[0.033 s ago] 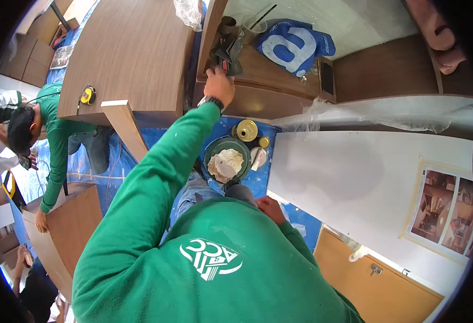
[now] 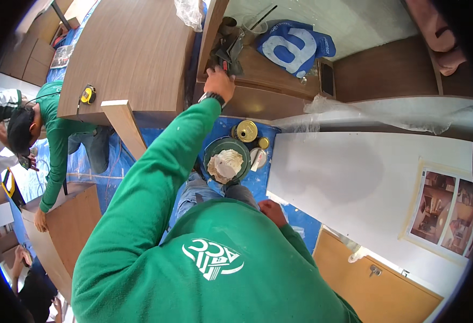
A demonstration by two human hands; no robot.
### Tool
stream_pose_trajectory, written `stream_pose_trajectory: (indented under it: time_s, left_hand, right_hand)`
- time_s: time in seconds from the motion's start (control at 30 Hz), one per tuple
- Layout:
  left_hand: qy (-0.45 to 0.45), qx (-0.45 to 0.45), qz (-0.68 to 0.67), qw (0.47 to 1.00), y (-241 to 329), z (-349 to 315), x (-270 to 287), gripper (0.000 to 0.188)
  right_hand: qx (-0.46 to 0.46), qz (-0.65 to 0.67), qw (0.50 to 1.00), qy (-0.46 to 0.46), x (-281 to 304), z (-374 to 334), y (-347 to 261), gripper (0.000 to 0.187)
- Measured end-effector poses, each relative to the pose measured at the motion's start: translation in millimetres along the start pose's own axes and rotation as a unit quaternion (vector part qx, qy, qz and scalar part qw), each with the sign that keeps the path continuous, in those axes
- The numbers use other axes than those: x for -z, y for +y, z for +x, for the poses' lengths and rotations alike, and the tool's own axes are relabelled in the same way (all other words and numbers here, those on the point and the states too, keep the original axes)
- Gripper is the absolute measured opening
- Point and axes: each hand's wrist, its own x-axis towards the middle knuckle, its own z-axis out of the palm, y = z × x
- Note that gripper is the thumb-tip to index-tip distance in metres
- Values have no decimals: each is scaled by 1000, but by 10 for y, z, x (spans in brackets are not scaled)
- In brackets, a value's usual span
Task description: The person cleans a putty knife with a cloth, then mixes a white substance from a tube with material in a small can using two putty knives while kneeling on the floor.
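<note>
My left arm stretches forward to the wooden shelf [image 2: 271, 59]. There my left hand [image 2: 219, 86], with a dark watch on the wrist, is closed at a dark flat thing with a red part [image 2: 225, 65]; its kind I cannot make out. Dark crumpled material [image 2: 230, 48] lies just beyond the fingers. My right hand [image 2: 272, 211] is low beside my right leg, its fingers curled, and whatever may be inside them is hidden. Between my legs stands a dark round bucket [image 2: 212, 149] containing a whitish, paste-like mass [image 2: 226, 164].
Cans [image 2: 246, 131] and a white lid [image 2: 258, 158] stand by the bucket on blue sheeting. The shelf holds a blue bag [image 2: 290, 48] and a clear cup [image 2: 253, 33]. A yellow tape measure [image 2: 88, 95] lies on the left wooden panel; beyond, a person in green [image 2: 58, 140] bends over a box.
Almost nothing differs. My left hand stays at the shelf, and my right hand has shifted very slightly beside my leg.
</note>
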Motion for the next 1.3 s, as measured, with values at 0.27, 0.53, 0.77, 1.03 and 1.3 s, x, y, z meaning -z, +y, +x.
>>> stream_pose_trajectory:
  time_s: [0.27, 0.53, 0.77, 1.03, 1.3]
  left_hand:
    - [26, 31, -46, 998, 327, 150, -538, 44]
    - [-32, 81, -93, 992, 500, 15, -780, 46]
    - [65, -212, 204, 954, 134, 25, -528, 89]
    - [28, -315, 282, 906, -162, 120, -371, 37]
    - [109, -354, 235, 898, -308, 4, -23, 32]
  right_hand:
    - [58, -64, 993, 80, 268, -517, 1916, 34]
    - [11, -74, 995, 64, 93, -627, 2162, 33]
    - [30, -61, 996, 63, 237, -474, 1145, 31]
    - [-42, 3, 997, 68, 383, -166, 628, 25]
    - [-46, 34, 996, 63, 450, 97, 569, 25]
